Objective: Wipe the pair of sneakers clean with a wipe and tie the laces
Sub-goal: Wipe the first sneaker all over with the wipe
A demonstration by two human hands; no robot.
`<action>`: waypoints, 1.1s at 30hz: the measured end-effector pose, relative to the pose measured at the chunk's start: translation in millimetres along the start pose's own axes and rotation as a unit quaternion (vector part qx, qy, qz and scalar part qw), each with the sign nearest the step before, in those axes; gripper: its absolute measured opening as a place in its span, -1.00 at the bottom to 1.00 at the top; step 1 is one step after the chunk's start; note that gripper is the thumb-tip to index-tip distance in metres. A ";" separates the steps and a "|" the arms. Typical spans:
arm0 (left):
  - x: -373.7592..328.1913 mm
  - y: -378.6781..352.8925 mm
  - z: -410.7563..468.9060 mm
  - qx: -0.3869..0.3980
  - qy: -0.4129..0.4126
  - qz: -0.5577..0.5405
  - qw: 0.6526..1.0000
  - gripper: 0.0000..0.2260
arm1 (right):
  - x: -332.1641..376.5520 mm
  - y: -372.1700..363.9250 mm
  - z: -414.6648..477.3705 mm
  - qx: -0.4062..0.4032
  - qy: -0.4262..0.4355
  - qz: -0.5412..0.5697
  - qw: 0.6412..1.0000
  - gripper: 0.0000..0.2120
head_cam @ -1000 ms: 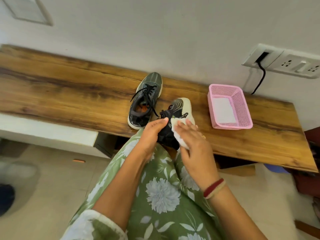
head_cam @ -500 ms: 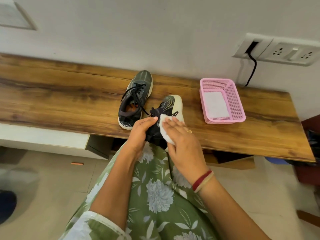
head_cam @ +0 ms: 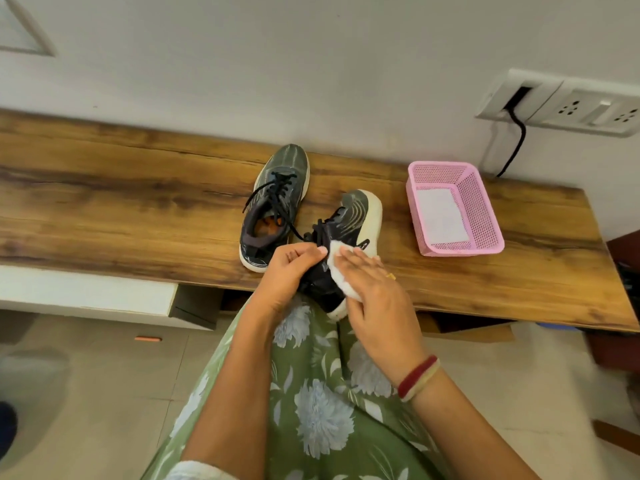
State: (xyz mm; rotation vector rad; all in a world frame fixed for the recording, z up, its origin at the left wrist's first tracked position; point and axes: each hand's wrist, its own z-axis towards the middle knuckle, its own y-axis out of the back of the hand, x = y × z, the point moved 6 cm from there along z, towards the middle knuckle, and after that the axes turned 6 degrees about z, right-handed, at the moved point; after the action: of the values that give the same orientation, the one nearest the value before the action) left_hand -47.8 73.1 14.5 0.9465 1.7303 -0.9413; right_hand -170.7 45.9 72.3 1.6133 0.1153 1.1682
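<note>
You wipe 1 dark sneaker [head_cam: 356, 216] at the surface's [head_cam: 138, 202] front edge.
Your left hand [head_cam: 287, 268] grips its laced collar with curled fingers; your right hand [head_cam: 377, 292] presses a white wipe [head_cam: 337, 271] on its side with flat fingers. It has a pale sole and a striped toe; the logo is too small to read. The 2nd sneaker [head_cam: 277, 202] stands just beside it, laces loose.

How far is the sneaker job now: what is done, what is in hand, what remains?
Nothing looks finished yet. In hand: the left hand grips the tilted sneaker while the right hand presses the wipe on its side. Remaining: the other sneaker on the bench, and the laces, which lie loose.
</note>
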 end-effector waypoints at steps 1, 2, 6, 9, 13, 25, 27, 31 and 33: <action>0.5 0.0 2.1 0.011 -0.003 0.001 1.000 -0.65 | -3.9 1.6 3.8 -0.016 -0.017 0.010 1.000 -0.54; 0.6 -0.5 3.4 0.019 -0.002 -0.002 1.000 -0.59 | -6.1 1.9 6.0 -0.027 -0.030 0.022 0.999 -0.53; -0.1 6.2 7.8 0.026 -0.003 -0.014 1.000 -0.50 | 3.9 -10.6 -4.6 0.001 0.032 0.004 0.999 -0.51; 1.3 8.0 10.6 0.048 0.005 -0.009 0.999 -0.53 | -4.7 -8.0 -15.0 -0.003 0.055 -0.040 0.998 -0.53; 5.6 -0.1 12.4 0.073 0.024 -0.004 0.997 -0.62 | -10.0 -9.1 -7.0 -0.039 -0.020 0.022 0.999 -0.53; 21.7 -2.2 16.0 0.102 0.074 0.025 0.992 -0.77 | -2.3 -35.8 -30.2 0.055 0.120 -0.123 0.984 -0.50; 23.3 -3.1 15.4 0.113 0.081 0.029 0.990 -0.71 | -7.3 -30.9 -37.4 0.062 0.133 -0.133 0.980 -0.52; 24.4 -3.0 18.2 0.110 0.091 0.031 0.989 -0.80 | -4.8 -26.2 -25.3 0.031 0.081 -0.123 0.989 -0.51; 22.5 -2.7 17.0 0.115 0.091 0.038 0.988 -0.82 | 5.2 -38.6 -28.8 0.057 0.129 -0.157 0.977 -0.51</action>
State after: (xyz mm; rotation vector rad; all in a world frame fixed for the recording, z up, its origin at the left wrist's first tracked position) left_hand -50.5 61.2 -11.0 1.2739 1.7472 -1.0481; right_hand -170.8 84.5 43.2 1.4693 0.5938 1.1320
